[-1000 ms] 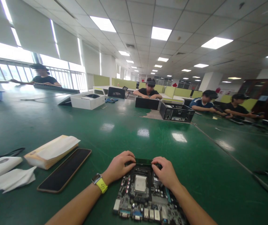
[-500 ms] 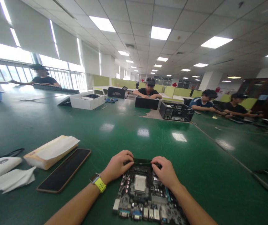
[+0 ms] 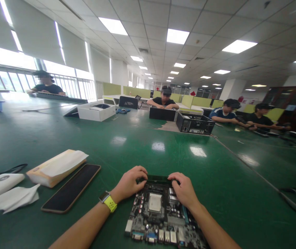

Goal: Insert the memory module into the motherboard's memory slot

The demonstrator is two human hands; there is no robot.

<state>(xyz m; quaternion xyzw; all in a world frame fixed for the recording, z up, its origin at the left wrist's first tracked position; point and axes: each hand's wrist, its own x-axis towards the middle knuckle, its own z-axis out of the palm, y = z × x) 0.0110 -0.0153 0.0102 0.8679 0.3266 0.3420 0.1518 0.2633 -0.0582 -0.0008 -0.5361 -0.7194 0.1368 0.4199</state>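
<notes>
One dark motherboard (image 3: pixel 165 216), square silver chip (image 3: pixel 155 202) uncovered.

Tabletop (image 3: pixel 137 150) open beyond motherboard (image 3: pixel 163 219); phone (image 3: pixel 71 188), tissue pack (image 3: pixel 57 167) block left; computer case (image 3: pixel 196 124) stands farther ahead.

**Office first, workshop second**

I'd call this an open-plan office with a touch of workshop. Well beyond the fingers (image 3: pixel 139 169) stand lime-green desk partitions (image 3: pixel 137 92) — plain cubicle stuff — and square light panels (image 3: pixel 178 36) sit in the tiled ceiling (image 3: pixel 154 17) high above them. Roller blinds (image 3: pixel 37 36) hang at the windows (image 3: pixel 10 58) off to the fingers' left; a reddish-brown cabinet (image 3: pixel 290 109) stands far to their right. The workshop touch is on the broad green table (image 3: pixel 85 143) beneath the fingers: a bare circuit board (image 3: pixel 175 220) right at them and an opened computer case (image 3: pixel 194 125) farther out ahead.
</notes>
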